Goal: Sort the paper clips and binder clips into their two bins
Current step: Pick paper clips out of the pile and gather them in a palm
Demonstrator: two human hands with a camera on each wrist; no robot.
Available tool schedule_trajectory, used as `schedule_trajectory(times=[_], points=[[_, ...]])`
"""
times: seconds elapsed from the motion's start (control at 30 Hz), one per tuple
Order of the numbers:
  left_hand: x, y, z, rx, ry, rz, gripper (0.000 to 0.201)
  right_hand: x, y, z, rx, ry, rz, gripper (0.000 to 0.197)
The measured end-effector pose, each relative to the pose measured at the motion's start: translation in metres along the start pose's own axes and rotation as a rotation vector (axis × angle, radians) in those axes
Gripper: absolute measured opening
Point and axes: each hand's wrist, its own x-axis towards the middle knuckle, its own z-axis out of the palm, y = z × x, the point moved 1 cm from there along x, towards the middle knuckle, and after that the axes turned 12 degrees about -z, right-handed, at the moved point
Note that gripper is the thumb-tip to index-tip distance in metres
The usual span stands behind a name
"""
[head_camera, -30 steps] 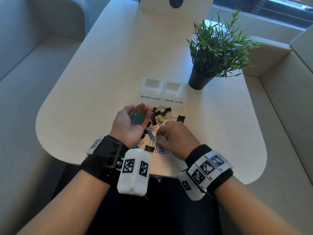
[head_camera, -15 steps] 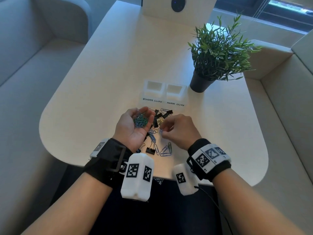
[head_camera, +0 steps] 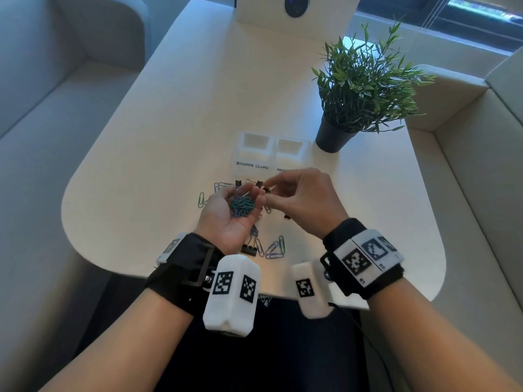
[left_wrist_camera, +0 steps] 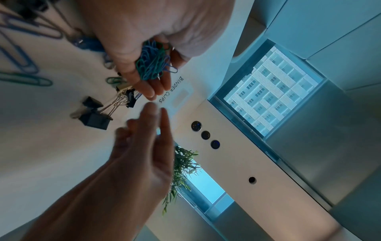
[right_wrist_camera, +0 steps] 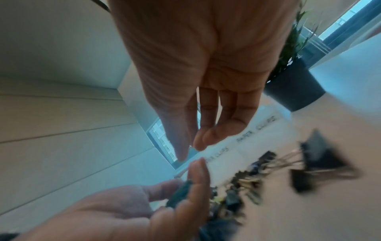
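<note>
My left hand (head_camera: pixel 226 216) is held palm up above the table, cupped round a bunch of green and blue paper clips (head_camera: pixel 242 206) (left_wrist_camera: pixel 152 63). My right hand (head_camera: pixel 267 192) hovers just beside the left fingertips. In the right wrist view its thumb and fingers (right_wrist_camera: pixel 214 135) stand apart with nothing between them. Loose paper clips (head_camera: pixel 276 247) and black binder clips (left_wrist_camera: pixel 94 119) lie on the table under and around both hands. Two small white bins stand behind them, one labelled binder clips (head_camera: pixel 256 145) on the left and the paper clip bin (head_camera: pixel 291 149) on the right.
A potted plant (head_camera: pixel 365 89) in a dark pot stands right of the bins. A white box (head_camera: pixel 297 15) sits at the table's far end. The table's rounded near edge (head_camera: pixel 135 270) runs just behind my wrists. Grey sofas flank the table.
My right hand has lifted off the pile on the table and moved up to the left hand's fingertips. The left hand still holds its bunch of paper clips.
</note>
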Motion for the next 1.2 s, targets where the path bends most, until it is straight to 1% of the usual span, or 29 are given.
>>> schedule_trajectory(times=[0.03, 0.07, 0.1, 0.17, 0.2, 0.23, 0.4, 0.47, 0.57, 0.67, 0.8, 1.0, 1.07, 1.13, 1.2], points=[[-0.002, 0.002, -0.001, 0.007, 0.013, 0.005, 0.031, -0.007, 0.004, -0.003, -0.034, -0.058, 0.003, 0.023], [-0.004, 0.004, -0.001, 0.013, 0.017, 0.007, 0.031, -0.013, 0.008, -0.004, -0.076, -0.154, 0.017, 0.026], [-0.006, 0.006, -0.002, 0.014, 0.016, 0.007, 0.031, -0.02, 0.011, -0.003, -0.144, -0.276, 0.027, 0.03], [-0.009, 0.008, -0.001, 0.007, 0.017, 0.011, 0.031, -0.031, 0.014, 0.003, -0.321, -0.496, -0.009, 0.036], [-0.01, 0.009, 0.0, 0.005, 0.018, 0.012, 0.032, -0.036, 0.015, 0.007, -0.375, -0.553, -0.036, 0.035], [-0.01, 0.008, 0.001, 0.003, 0.017, 0.011, 0.033, -0.039, 0.015, 0.011, -0.393, -0.574, -0.048, 0.033], [-0.011, 0.004, 0.004, 0.028, 0.011, 0.014, 0.033, -0.036, 0.02, 0.018, -0.352, -0.525, -0.05, 0.013], [-0.01, 0.002, 0.004, 0.033, 0.017, 0.019, 0.032, -0.032, 0.02, 0.018, -0.353, -0.557, -0.034, 0.01], [-0.008, 0.001, 0.002, 0.029, 0.017, 0.022, 0.03, -0.027, 0.019, 0.018, -0.395, -0.634, -0.057, 0.007], [-0.006, 0.001, 0.001, 0.034, 0.008, 0.022, 0.029, -0.026, 0.019, 0.02, -0.419, -0.652, -0.084, 0.004], [-0.005, 0.001, -0.001, 0.051, 0.015, 0.028, 0.028, -0.024, 0.018, 0.021, -0.422, -0.573, -0.145, 0.011], [-0.006, 0.002, -0.001, 0.059, 0.018, 0.035, 0.028, -0.021, 0.021, 0.023, -0.442, -0.515, -0.216, 0.013], [-0.006, 0.002, -0.003, 0.064, 0.017, 0.036, 0.028, -0.02, 0.024, 0.021, -0.44, -0.472, -0.205, 0.015], [-0.006, 0.003, -0.004, 0.066, 0.015, 0.034, 0.027, -0.018, 0.026, 0.016, -0.399, -0.412, -0.156, 0.016], [-0.006, 0.003, -0.005, 0.067, 0.012, 0.03, 0.026, -0.014, 0.023, 0.006, -0.296, -0.281, -0.103, 0.017]])
